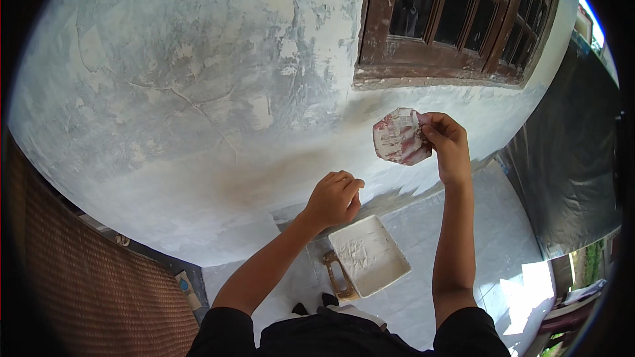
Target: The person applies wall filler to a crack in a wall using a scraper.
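Observation:
My right hand (447,140) pinches the edge of a flat, many-sided putty spreader (401,136), reddish and smeared with white putty. The spreader is held up in front of the wall (264,119), below the window. My left hand (336,199) is curled into a loose fist near the lower wall, and nothing sticks out of it. Below my hands, a white rectangular tub (391,274) stands on the floor with white putty (358,256) in it. A brown frame-like handle (339,276) lies against the tub's left side.
A brown wooden window (440,59) is set in the wall at upper right. Dark plastic sheeting (569,152) hangs at the right. Woven matting (99,284) fills the lower left. My feet (314,306) stand on the tiled floor (423,238) close to the tub.

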The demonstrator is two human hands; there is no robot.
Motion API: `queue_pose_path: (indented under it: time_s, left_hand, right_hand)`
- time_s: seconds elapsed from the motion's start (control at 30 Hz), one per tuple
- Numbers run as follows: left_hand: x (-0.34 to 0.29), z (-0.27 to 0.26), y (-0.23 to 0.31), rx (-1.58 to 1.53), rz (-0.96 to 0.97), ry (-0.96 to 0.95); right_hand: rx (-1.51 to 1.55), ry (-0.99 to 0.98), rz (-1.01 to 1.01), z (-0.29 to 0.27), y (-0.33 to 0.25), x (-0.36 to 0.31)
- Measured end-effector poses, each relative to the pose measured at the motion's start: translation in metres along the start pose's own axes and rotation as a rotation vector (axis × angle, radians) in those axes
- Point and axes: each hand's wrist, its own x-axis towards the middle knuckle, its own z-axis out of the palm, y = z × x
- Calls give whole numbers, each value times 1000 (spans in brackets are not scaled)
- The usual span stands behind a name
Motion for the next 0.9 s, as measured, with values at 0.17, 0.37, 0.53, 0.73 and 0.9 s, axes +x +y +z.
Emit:
queue_pose_path:
  time_s: [0.17,0.37,0.53,0.73,0.9]
  left_hand:
    - [-102,67,-7,-51,-306,-232]
    - [-211,120,11,-81,-644,-512]
    - [-254,136,29,-85,-754,-585]
    - [-303,164,30,-62,-829,-622]
    - [-314,185,24,-69,-965,-699]
  right_hand:
    - [1,59,283,-4,110,-53]
    - [-48,120,561,-19,212,-116]
    - [-156,169,735,-31,272,-162]
    - [-491,99,772,-28,338,-205]
    - [-662,52,694,-17,393,-224]
